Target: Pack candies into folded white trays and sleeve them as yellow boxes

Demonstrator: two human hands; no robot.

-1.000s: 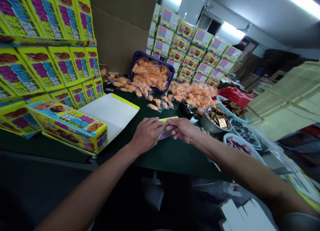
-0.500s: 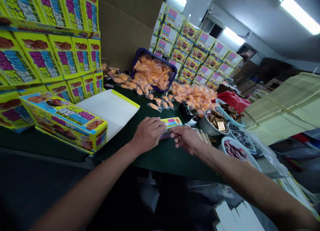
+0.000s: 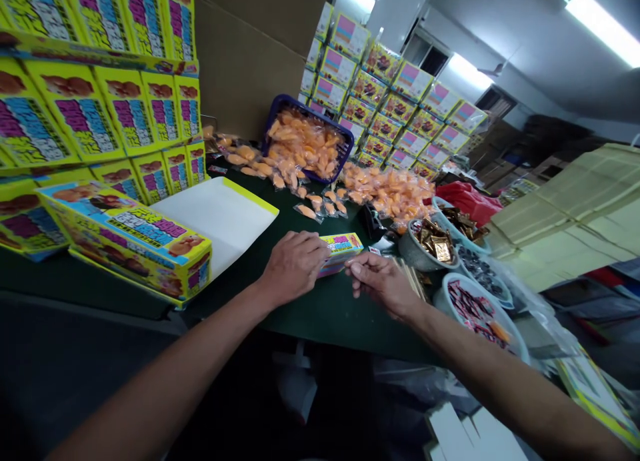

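Yellow printed card point(image 3: 341, 251) lies on the green worktop point(image 3: 325, 321), toward the front edge. Left hand point(image 3: 294, 264) rests palm down, fingers over the card's left end; whether it grips cannot be told. Right hand point(image 3: 384, 284) is just beside the card, fingers loosely curled, gripping nothing visible. Wooden sticks point(image 3: 413, 278) lie beyond it, by a steel bowl point(image 3: 411, 248) of gold sachets point(image 3: 435, 242).
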